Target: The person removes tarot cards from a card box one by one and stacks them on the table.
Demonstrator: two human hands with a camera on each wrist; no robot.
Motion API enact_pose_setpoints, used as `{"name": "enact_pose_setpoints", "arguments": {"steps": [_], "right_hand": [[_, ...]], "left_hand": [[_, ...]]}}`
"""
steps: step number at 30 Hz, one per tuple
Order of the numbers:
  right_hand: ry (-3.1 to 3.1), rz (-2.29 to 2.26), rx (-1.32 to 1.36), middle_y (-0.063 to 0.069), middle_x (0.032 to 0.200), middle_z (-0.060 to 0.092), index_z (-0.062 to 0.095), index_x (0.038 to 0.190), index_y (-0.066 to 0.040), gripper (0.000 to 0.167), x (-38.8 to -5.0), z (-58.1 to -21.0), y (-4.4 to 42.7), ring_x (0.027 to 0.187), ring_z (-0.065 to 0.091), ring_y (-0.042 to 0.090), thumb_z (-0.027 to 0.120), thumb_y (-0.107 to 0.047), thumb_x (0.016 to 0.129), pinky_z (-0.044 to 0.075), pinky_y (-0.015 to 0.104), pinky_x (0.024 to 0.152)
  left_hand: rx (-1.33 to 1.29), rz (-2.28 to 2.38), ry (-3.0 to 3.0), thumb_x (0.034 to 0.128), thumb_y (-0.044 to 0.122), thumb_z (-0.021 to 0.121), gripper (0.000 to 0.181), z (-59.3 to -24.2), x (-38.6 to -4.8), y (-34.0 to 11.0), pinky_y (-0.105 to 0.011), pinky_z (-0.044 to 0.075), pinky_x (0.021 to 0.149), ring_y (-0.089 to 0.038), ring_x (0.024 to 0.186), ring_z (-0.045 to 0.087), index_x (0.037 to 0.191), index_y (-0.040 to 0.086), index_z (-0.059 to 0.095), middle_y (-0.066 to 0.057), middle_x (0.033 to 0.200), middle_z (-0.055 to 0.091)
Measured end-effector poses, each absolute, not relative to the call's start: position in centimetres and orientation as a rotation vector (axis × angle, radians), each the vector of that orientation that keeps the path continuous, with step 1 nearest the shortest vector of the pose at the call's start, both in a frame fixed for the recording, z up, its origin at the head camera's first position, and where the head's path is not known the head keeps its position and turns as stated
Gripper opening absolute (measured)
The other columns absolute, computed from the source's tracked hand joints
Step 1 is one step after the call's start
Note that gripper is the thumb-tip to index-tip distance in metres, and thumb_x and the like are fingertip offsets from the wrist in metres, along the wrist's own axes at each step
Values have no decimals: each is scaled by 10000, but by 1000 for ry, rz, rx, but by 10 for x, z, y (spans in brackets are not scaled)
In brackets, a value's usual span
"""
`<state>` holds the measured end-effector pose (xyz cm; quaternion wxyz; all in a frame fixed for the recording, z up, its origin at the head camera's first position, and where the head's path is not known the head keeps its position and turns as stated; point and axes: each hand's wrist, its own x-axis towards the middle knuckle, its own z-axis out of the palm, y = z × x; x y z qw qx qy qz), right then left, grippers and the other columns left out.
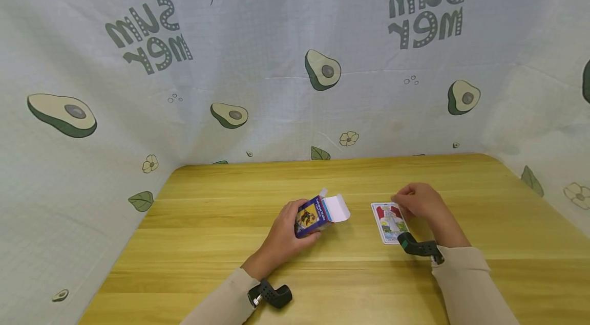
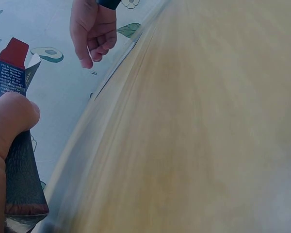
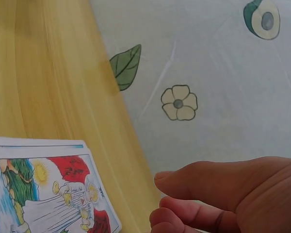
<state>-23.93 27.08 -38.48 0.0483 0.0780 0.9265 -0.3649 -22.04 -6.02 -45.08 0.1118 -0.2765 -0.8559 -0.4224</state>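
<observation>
My left hand (image 1: 282, 235) grips a small purple and yellow card box (image 1: 307, 218), its white flap open toward the right. In the left wrist view, the thumb of that hand (image 2: 8, 121) presses against the dark side of the box (image 2: 23, 170). A stack of illustrated cards (image 1: 388, 222) lies face up on the table, to the right of the box. Beside its upper right corner is my right hand (image 1: 421, 203), fingers loosely bent and holding nothing. The right wrist view shows the hand (image 3: 247, 199) apart from the cards (image 3: 48, 194).
Under everything is a wooden table (image 1: 207, 212). A pale cloth (image 1: 276, 23) printed with avocados, leaves and flowers hangs behind it and along the sides. Each wrist carries a black camera mount, the left one (image 1: 272, 294) low in the head view.
</observation>
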Motion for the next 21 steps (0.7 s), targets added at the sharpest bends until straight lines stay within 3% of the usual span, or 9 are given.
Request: {"name": "enact_pose_setpoints", "arguments": {"steps": [12,21], "right_hand": [[2825,-1206,52,166,883,605,569,1076,81,364,-231,-360,247,711,610,240,628,-244,926,539,362,698],[2834,-1243,-10,116,834,602,575,1055,45,301,-227,-353,228,668,580,222,633,-216,917,502,357,596]], "left_hand": [[-818,-1260,-2512,789,317,791,725,-449,-219,-61,-313,465,868,-125,1020,499,1381,119,423,-3,1229,525],[-816,-1262,-2515,788,316,792,723,-450,-219,-61,-311,464,864,-124,1019,497,1380,124,424,-3,1232,524]]}}
